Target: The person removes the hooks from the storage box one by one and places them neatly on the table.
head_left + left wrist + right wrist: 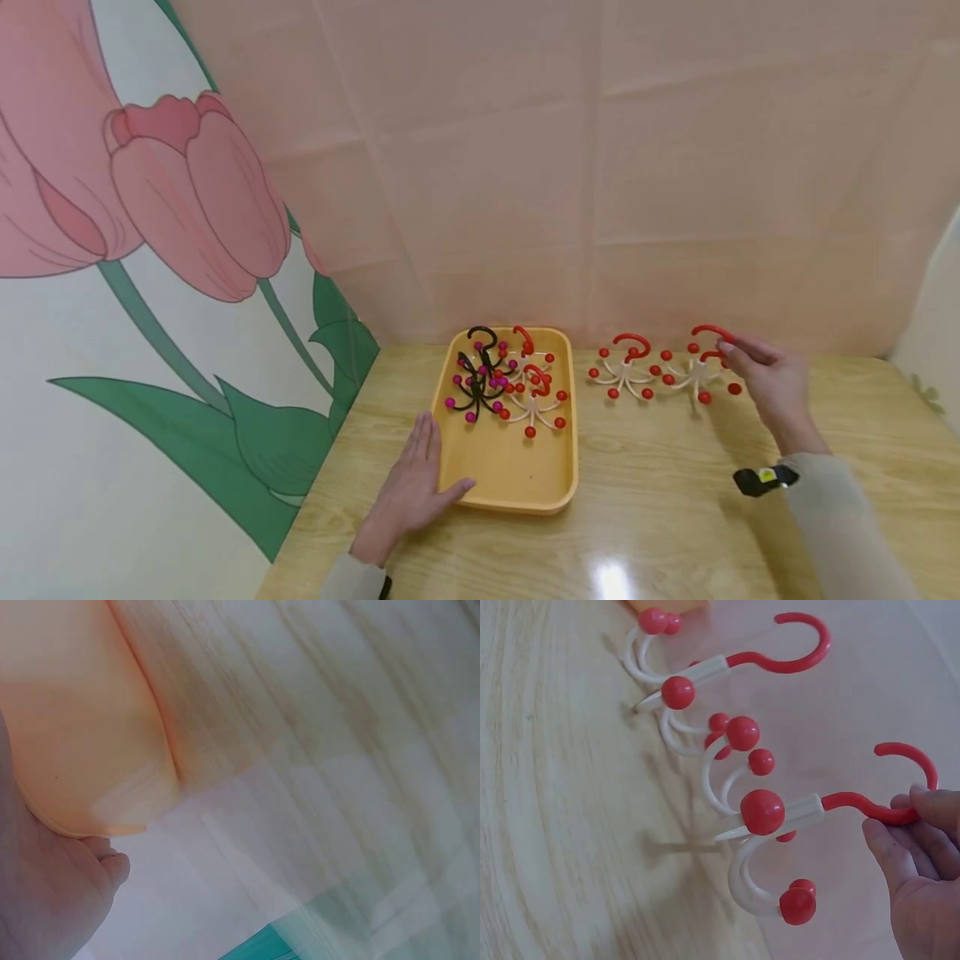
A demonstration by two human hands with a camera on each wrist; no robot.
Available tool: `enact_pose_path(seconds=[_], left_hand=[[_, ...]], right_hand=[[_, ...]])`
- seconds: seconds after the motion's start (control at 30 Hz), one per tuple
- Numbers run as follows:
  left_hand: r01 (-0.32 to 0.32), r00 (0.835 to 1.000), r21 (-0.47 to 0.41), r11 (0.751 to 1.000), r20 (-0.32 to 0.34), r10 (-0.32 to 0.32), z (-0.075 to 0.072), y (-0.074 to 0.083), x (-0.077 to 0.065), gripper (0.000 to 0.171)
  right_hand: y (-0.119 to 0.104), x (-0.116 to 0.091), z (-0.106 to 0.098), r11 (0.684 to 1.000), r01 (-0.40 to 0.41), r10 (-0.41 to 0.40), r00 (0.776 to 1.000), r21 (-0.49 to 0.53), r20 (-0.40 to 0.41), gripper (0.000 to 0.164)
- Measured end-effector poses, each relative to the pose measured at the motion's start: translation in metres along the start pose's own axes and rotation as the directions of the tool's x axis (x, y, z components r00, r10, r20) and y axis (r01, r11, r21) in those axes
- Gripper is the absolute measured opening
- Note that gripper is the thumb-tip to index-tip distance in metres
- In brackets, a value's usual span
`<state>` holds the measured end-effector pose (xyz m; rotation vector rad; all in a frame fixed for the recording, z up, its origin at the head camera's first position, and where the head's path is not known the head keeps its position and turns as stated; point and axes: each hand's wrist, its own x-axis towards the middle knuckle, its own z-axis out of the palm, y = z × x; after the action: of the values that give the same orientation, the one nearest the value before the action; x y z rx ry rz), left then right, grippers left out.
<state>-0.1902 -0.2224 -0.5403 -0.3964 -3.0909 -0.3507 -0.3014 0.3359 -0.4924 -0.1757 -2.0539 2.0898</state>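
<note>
The head camera looks forward and down across the bench (pixel 652 508); close-up wrist cameras share with it the tray (pixel 82 750) (left) and red hooks (pixel 847 799) (right).

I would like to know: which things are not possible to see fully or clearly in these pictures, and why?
Held red hook: right wrist view, partly covered by the right grip.
Black pieces: head view, they overlap, so each one's arms are hard to trace.
Yellow tray: left wrist view, cut off by the left and top edges.
Left sleeve: head view, cut off by the bottom edge.
</note>
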Motion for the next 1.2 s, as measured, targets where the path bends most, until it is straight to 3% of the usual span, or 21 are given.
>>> enact_pose_path(seconds=[0.2,0.33,0.47,0.67,1.07,1.2], left_hand=[[0.013,1.000,-0.002,1.000,0.016,-0.013,-0.002,0.002,0.000,0.114],[0.011,1.000,0.008,1.000,0.012,-0.012,0.000,0.001,0.000,0.113],[0.010,1.000,0.015,1.000,0.005,-0.010,0.002,0.001,0.000,0.113],[0.001,1.000,0.017,1.000,-0.011,-0.001,0.001,0.000,-0.001,0.113],[0.015,1.000,0.001,1.000,0.005,-0.015,-0.001,0.002,-0.002,0.110],[0.005,1.000,-0.003,1.000,-0.002,-0.005,-0.001,0.002,-0.003,0.110]], right_hand=[[0.006,0.003,0.007,0.994,0.003,-0.004,1.000,0.107,0.012,0.030],[0.008,0.006,0.010,0.995,-0.005,0.004,1.000,0.103,0.003,0.022],[0.016,0.012,0.010,0.997,0.011,-0.011,1.000,0.076,0.012,0.038],[0.022,0.017,0.008,0.997,0.034,-0.031,0.999,-0.069,0.041,0.057],[0.018,0.016,0.005,1.000,0.027,-0.026,0.996,-0.012,0.081,0.045],[0.020,0.017,0.003,0.992,0.026,-0.017,0.997,-0.125,0.069,0.056]])
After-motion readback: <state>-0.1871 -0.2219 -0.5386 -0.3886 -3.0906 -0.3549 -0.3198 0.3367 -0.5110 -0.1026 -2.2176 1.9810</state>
